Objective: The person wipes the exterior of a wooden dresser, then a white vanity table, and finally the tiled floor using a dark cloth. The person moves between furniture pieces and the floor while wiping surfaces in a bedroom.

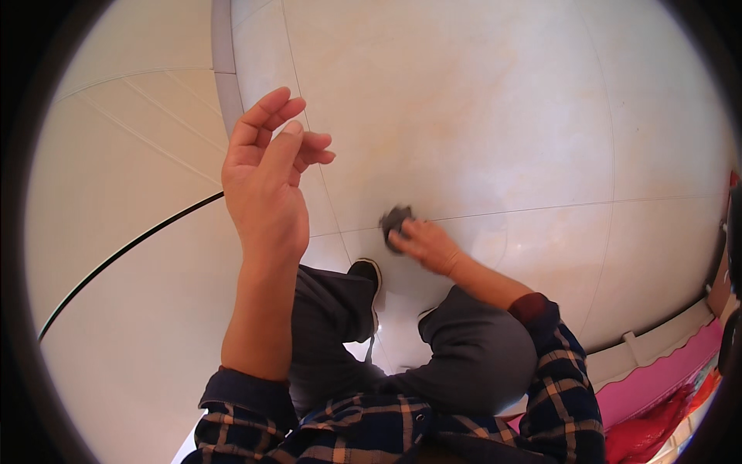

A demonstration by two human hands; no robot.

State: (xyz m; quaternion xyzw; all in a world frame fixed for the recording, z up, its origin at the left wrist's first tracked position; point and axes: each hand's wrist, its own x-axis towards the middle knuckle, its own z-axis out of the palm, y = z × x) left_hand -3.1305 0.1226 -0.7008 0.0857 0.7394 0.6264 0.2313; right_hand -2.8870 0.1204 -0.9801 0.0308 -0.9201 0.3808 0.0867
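My right hand (426, 243) is low over the pale tiled floor (464, 116), its fingers closed on a dark grey cloth (396, 228), which is blurred. Whether the cloth touches the floor I cannot tell. Raised at the left, my left hand (269, 159) holds nothing; its fingers are loosely bent and apart. Below the cloth are my knees in dark grey trousers (487, 354) and a black shoe (368, 278) with a pale sole.
A pale skirting strip (223, 52) runs along the floor's left edge, beside a cream panelled surface (139, 133) with a black curved line (133, 246). Pink cloth (661, 371) and red cloth (649, 426) lie at the lower right, near a beige ledge (614, 362).
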